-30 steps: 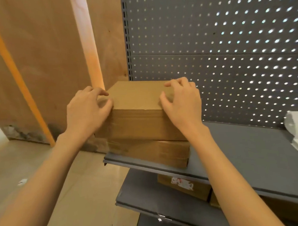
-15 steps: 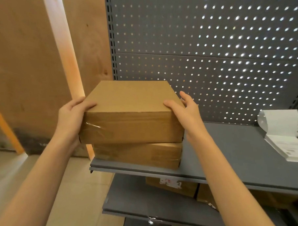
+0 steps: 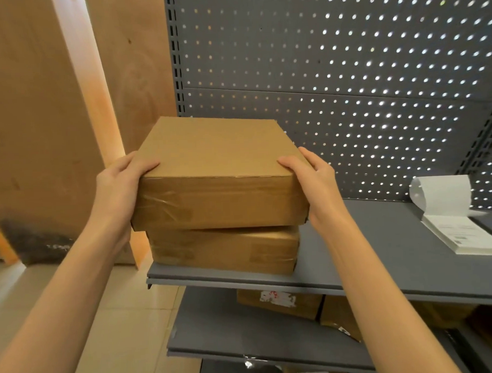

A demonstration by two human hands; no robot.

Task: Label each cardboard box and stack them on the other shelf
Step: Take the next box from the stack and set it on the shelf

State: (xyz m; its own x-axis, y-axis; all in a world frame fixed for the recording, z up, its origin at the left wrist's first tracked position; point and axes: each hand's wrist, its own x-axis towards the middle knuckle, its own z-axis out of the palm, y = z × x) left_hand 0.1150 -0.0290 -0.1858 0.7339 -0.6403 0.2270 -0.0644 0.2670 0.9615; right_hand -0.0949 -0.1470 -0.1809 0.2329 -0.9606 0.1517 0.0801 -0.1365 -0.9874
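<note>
A plain brown cardboard box sits on top of a second, similar box at the left end of the grey shelf. My left hand grips the top box's left side, thumb over the top edge. My right hand grips its right side the same way. The top box overhangs the lower one a little toward me. A stack of white labels with a curled strip lies on the shelf at the right.
A grey pegboard backs the shelf. On the lower shelf stand cardboard boxes, one with a torn white label. Plywood panels stand to the left over a tiled floor.
My hands moved from the top of the upper box to its two sides and pulled it slightly toward me. The view shifted right, bringing the labels into sight.
</note>
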